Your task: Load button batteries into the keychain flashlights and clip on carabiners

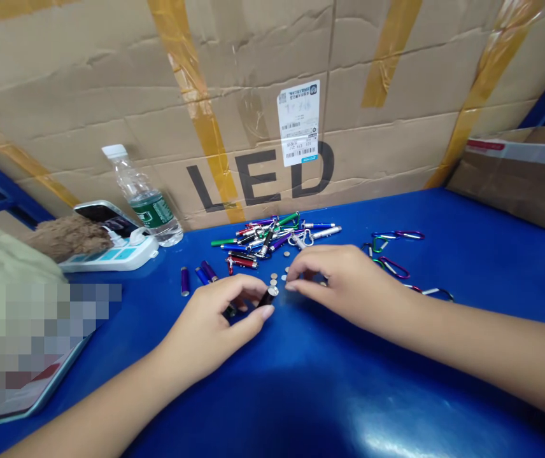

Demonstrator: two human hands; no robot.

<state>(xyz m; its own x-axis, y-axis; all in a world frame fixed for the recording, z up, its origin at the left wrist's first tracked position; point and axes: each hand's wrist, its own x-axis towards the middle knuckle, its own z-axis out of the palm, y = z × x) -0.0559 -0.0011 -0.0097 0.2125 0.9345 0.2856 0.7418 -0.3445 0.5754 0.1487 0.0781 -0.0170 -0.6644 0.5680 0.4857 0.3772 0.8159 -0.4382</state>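
Observation:
My left hand (227, 312) grips a short black tube (268, 296) between thumb and fingers, its silver-rimmed end tilted up towards the right. Just right of it, my right hand (332, 273) is curled with thumb and index fingertips close together in a pinch; whether something small sits between them cannot be made out. A pale button cell (283, 278) shows right at those fingertips. Other button cells (273, 280) lie on the blue table between my hands, with one more (286, 254) farther back. Short purple and blue tubes (185, 281) rest behind my left hand.
A pile of coloured metal pen lights (272, 235) lies at the back centre. Carabiner clips (395, 267) are scattered on the right. A water bottle (151, 207), a power strip (114, 254) and a phone (110, 216) stand back left. A large carton (253, 83) walls the rear.

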